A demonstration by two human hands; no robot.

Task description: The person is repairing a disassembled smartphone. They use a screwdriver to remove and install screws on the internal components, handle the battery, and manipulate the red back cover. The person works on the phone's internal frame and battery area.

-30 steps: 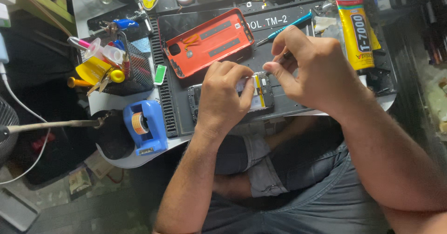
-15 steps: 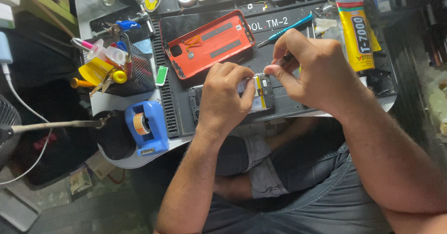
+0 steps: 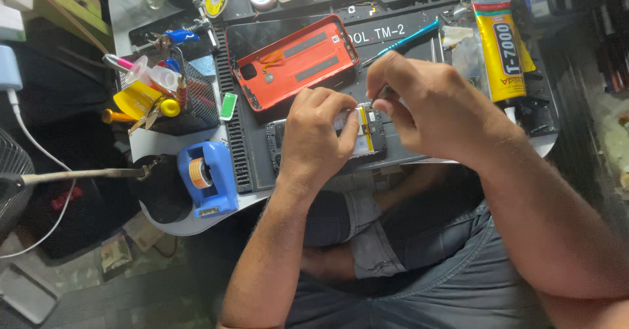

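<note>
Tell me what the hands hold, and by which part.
Left hand presses on the opened phone, covering its middle. Right hand pinches a thin tool near its tip; which tool cannot be told.

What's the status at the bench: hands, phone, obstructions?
Left hand pressing down on opened phone. Right hand pinching a thin tool over it. Orange back cover lies apart; nothing blocking.

Left hand (image 3: 321, 135) lies palm-down on the phone (image 3: 357, 135), fingers curled over its top edge, forearm running down from it. Right hand (image 3: 429, 109) hovers just right of the phone, fingertips (image 3: 380, 101) pinched together above it, wrist bent
</note>
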